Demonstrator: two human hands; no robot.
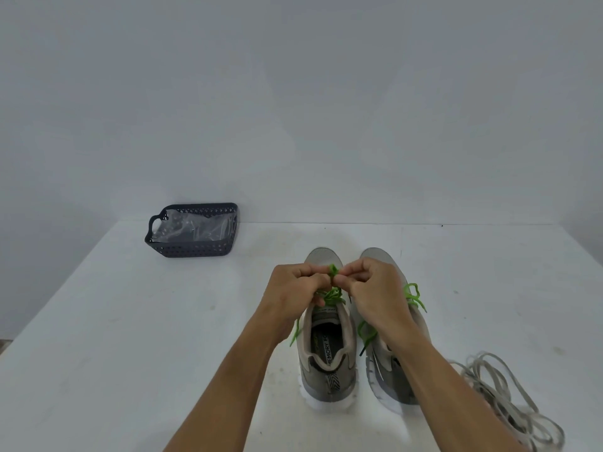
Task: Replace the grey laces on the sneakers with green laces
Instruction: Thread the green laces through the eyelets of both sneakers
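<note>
The green lace is pinched by the left hand and right hand, fingers curled, above the left sneaker at 12 o'clock

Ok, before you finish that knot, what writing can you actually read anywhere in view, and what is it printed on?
"MEMORY FO": printed on the insole of the left sneaker; the rest of the wording runs under the tongue, out of sight.
Small dark print on the tongue edge of the same sneaker: too small and blurred to read.
Basket, plastic bag, grey laces, right sneaker: no readable text.
</note>
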